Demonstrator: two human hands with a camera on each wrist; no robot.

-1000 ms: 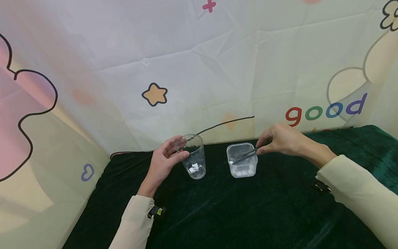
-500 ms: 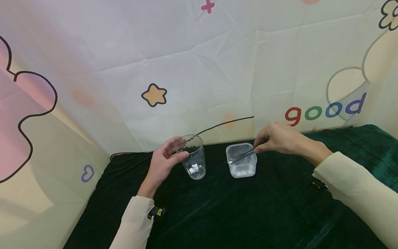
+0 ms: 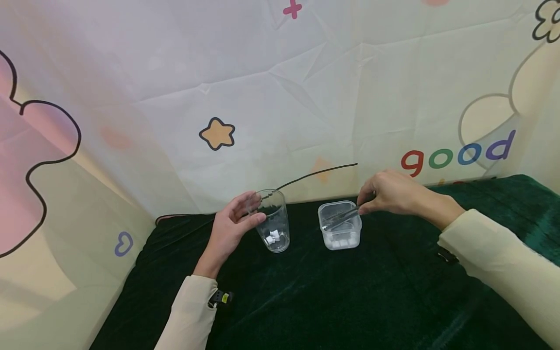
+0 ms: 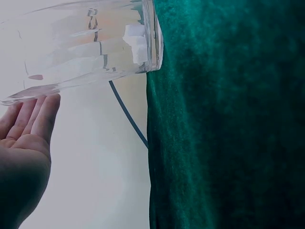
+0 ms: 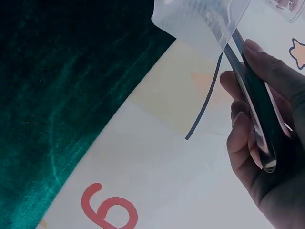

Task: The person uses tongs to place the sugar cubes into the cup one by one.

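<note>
A dark green velvet cloth (image 3: 332, 301) covers the table, and a cartoon-printed backdrop (image 3: 280, 87) with a star and the word "good" rises behind it and closes off the left side.

Near the far edge stand two clear vessels, a little apart. On the left is a tall clear plastic cup (image 3: 274, 221), upright, with a few small white cubes (image 3: 272, 236) at its bottom. The left hand (image 3: 231, 226) cups its left side with fingers curled round the upper wall, which probably keeps the light cup from tipping or sliding. In the left wrist view the fingers look fairly straight beside the cup's wall, so the grip seems loose.

To the right sits a small square clear plastic container (image 3: 341, 225) with more white cubes (image 3: 342, 241) on its floor. The right hand (image 3: 395, 193) hovers just past its far right corner, pinching a pair of metal tongs (image 3: 343, 217) between thumb and fingers. The tongs slant down into the container, tips toward its left wall; whether they grasp a cube cannot be told.

Nothing lies between cup and container; only the container's rim and the cup's height stand in the tongs' path.
</note>
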